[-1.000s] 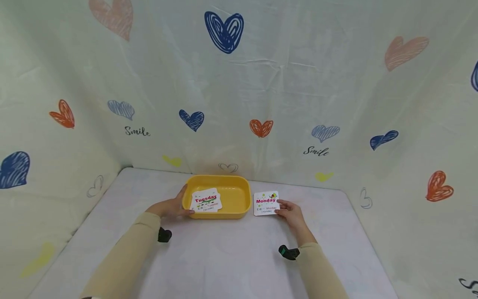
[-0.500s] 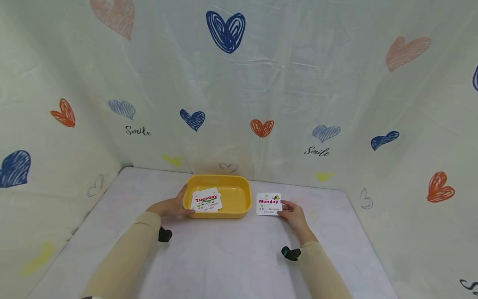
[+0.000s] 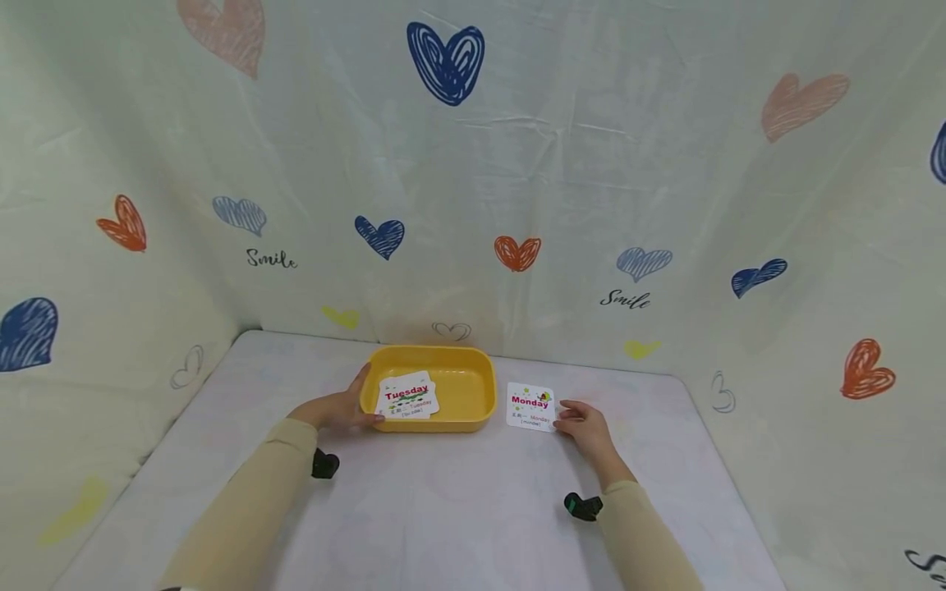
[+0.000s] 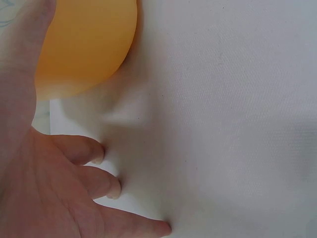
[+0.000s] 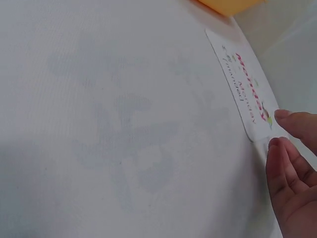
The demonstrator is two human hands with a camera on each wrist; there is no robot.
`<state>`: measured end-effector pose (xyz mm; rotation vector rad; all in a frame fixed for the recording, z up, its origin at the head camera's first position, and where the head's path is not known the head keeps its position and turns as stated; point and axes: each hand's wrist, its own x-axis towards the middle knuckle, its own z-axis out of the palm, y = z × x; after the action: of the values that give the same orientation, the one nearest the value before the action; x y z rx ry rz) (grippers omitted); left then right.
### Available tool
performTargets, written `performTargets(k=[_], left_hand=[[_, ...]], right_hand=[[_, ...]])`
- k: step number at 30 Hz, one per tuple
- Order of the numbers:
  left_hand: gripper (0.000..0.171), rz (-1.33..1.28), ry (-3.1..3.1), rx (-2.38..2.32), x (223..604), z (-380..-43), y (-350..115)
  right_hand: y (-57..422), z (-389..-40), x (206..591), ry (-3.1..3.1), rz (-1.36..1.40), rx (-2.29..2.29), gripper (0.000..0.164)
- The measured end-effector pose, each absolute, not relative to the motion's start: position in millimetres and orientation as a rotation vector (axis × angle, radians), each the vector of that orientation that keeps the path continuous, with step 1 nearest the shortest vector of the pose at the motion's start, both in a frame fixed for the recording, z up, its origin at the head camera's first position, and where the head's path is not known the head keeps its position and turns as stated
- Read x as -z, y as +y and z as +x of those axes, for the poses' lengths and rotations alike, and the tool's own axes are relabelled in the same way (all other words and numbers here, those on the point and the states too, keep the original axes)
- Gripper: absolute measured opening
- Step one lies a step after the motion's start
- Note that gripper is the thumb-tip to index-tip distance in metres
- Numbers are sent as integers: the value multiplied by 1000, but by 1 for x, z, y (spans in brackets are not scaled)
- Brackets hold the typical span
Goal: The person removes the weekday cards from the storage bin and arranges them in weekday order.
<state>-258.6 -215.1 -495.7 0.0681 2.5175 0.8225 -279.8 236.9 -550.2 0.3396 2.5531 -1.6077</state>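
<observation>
A yellow tray point(image 3: 473, 423) stands at the table's back edge. In its left half lies a white card printed "Tuesday" point(image 3: 405, 396), with another card's edge showing beneath. My left hand point(image 3: 340, 408) rests spread against the tray's left end, thumb by the front corner; in the left wrist view several fingertips point(image 4: 101, 151) touch the tabletop. To the tray's right, a white "Monday" card point(image 3: 530, 406) lies flat, slightly turned. My right hand point(image 3: 586, 428) is just beyond the card's right edge, thumb point(image 5: 292, 119) and fingers parted, holding nothing.
The white table point(image 3: 443, 509) runs back to a pale curtain point(image 3: 562, 164) printed with hearts and "Smile". A dark wrist device point(image 3: 584, 506) sits on the right wrist, another point(image 3: 325, 464) on the left.
The right hand moves the Monday card a little right, then lets go; the card now lies slightly rotated and the hand has drawn off to the right. The left hand and tray stay put.
</observation>
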Motion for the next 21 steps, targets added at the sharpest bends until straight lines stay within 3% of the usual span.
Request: performTargets(k=[21], left_hand=[[118,82,2522,-805,494,-258,-214]], right_hand=[[148,-275,492,2443,27,1778,42]])
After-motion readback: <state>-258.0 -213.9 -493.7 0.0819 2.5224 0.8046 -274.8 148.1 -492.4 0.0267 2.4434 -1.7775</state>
